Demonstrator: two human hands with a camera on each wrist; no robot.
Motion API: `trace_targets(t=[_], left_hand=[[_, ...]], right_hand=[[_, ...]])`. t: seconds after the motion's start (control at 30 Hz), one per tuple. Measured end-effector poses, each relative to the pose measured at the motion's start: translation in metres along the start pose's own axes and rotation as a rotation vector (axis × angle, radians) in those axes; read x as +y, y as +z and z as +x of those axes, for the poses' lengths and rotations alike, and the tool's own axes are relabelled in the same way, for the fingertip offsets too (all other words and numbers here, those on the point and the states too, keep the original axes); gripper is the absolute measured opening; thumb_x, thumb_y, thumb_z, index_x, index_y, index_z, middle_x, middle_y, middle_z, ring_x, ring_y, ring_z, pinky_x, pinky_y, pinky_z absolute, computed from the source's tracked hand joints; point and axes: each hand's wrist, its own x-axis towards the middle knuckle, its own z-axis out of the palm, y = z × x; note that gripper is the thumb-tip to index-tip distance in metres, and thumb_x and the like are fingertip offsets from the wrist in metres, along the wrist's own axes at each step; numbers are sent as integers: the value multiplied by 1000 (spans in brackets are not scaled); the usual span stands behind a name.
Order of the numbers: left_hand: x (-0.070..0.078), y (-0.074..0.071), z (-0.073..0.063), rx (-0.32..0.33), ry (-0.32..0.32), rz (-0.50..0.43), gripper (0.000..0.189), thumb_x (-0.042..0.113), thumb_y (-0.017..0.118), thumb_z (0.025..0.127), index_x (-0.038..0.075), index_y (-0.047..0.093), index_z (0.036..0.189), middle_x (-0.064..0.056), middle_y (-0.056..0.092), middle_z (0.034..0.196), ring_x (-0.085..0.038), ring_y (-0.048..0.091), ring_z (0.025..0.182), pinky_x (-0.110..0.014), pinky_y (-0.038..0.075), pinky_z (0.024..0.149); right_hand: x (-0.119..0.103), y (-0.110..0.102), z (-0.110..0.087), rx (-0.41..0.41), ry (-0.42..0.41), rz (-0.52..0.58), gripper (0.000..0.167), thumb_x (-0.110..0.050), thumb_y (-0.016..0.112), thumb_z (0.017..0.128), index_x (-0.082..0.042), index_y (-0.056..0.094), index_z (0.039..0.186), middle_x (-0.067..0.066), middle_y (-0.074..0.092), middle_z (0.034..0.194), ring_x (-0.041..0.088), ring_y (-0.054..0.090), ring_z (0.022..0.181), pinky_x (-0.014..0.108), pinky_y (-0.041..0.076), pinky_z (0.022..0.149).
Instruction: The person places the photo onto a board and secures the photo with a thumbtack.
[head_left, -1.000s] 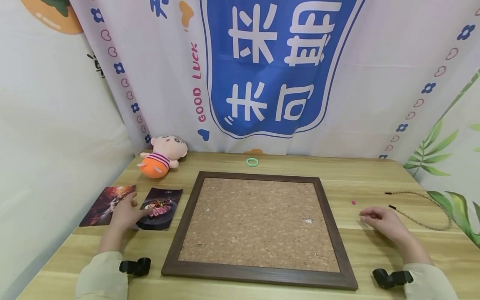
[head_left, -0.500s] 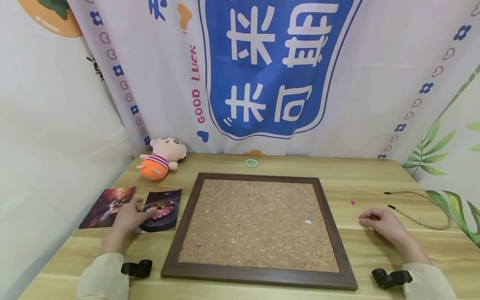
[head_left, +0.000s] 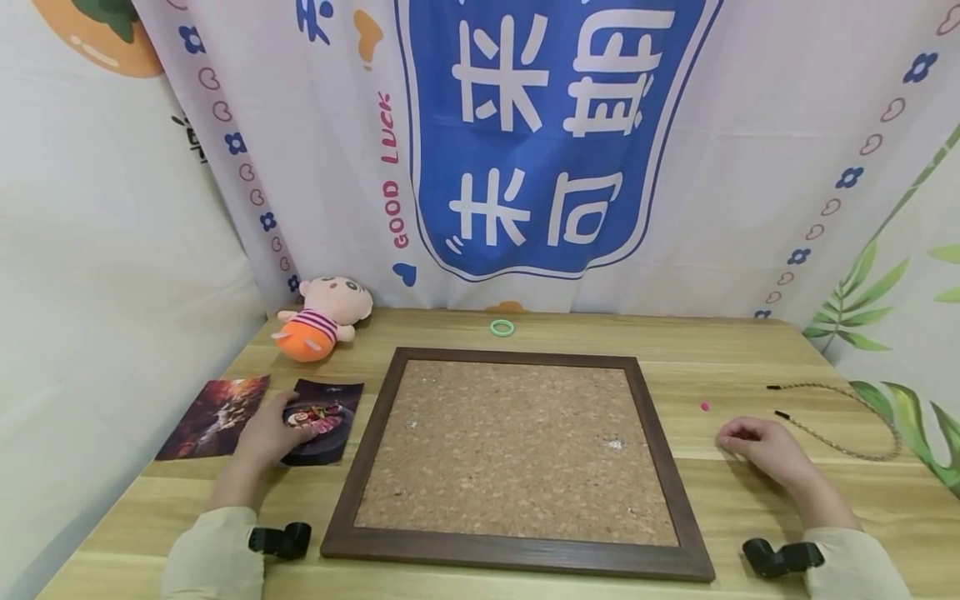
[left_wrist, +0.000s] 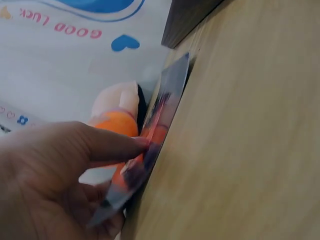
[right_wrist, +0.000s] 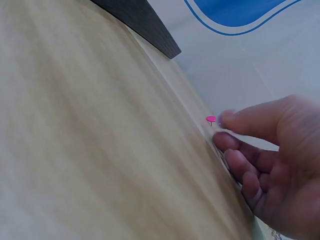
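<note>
In the head view my left hand [head_left: 266, 431] lies at the left side of a glossy photo of sliced meat on a dark plate [head_left: 330, 446]. Its thumb is on the picture and its fingers are at the left edge, pinching the print [left_wrist: 167, 100] in the left wrist view. Just left of that hand lies a second photo, in reds and dark tones [head_left: 198, 425]. My right hand [head_left: 772, 450] rests on the table, right of the framed corkboard [head_left: 517, 450], fingers loosely curled and holding nothing. Beyond its thumb is a pink thumbtack [right_wrist: 211, 119], point down in the right wrist view.
A plush doll in orange shorts [head_left: 318, 321] leans at the back left. A green ring [head_left: 502, 327] lies behind the corkboard. To the right is a braided cord with black tips [head_left: 892, 425]. A printed cloth [head_left: 337, 167] hangs along the table's back edge.
My left hand has slid right, off the red photo and onto the left edge of the meat photo. My right hand stays almost where it was.
</note>
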Motion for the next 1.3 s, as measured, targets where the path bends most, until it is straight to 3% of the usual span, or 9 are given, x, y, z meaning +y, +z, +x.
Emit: trace_targets(t=[0.13,0.27,0.43,0.53,0.77,0.83,0.97,1.07,1.3], left_hand=[[-6,-1,-1,23,20,-57,48,19,59,78,-6,45,116,-31,47,103,-42,45,88,-49,36,72],[-12,-2,-1,1,-24,-264,39,10,53,82,-5,48,117,-16,48,86,-21,43,60,-33,36,54],[-19,-11,-2,-60,-88,-530,44,12,49,86,-3,40,127,-3,41,70,-9,36,47,-27,36,45],[-24,-19,-5,-91,-76,-568,50,17,52,86,-3,36,129,2,40,61,-8,38,47,-27,37,44],[-27,-41,-10,-103,-26,-575,61,30,59,82,2,35,131,4,45,78,-8,40,52,-28,37,48],[-24,-46,-8,-105,-21,-555,64,34,59,81,5,34,132,5,45,83,-9,40,54,-27,37,49],[-8,-49,-4,-124,13,-536,70,38,58,80,4,29,134,-10,47,107,-11,44,72,-27,40,59],[6,-44,1,-143,59,-562,70,36,58,81,4,27,135,-20,34,126,-11,43,81,-28,42,63],[54,-20,21,-228,149,-675,63,24,59,83,4,29,134,-24,34,127,-16,46,93,-34,43,74]], right_hand=[[0,-1,1,22,24,105,21,-13,56,84,8,57,88,5,59,75,8,50,64,24,41,54],[-5,-3,1,16,76,203,28,-12,53,86,14,53,95,4,61,78,8,55,66,25,45,55],[-14,-6,3,-36,111,282,35,-11,53,85,17,50,106,8,62,83,10,57,69,26,46,57],[-20,-10,5,-52,104,272,39,-14,55,85,16,49,108,8,62,85,10,56,70,26,46,59],[-28,-29,13,-119,11,246,42,-15,55,85,18,47,110,11,60,96,8,57,80,30,46,70],[-33,-34,16,-132,-6,235,42,-16,55,85,18,47,110,12,60,97,6,57,81,32,46,72],[-48,-40,24,-130,-8,162,47,-24,53,86,13,48,113,15,59,100,5,55,81,36,44,75],[-56,-40,28,-119,1,132,49,-31,52,86,9,48,115,12,58,100,5,54,81,36,42,76],[-72,-26,41,-51,-69,323,37,-20,54,86,10,50,107,-2,61,86,6,56,80,25,45,73]])
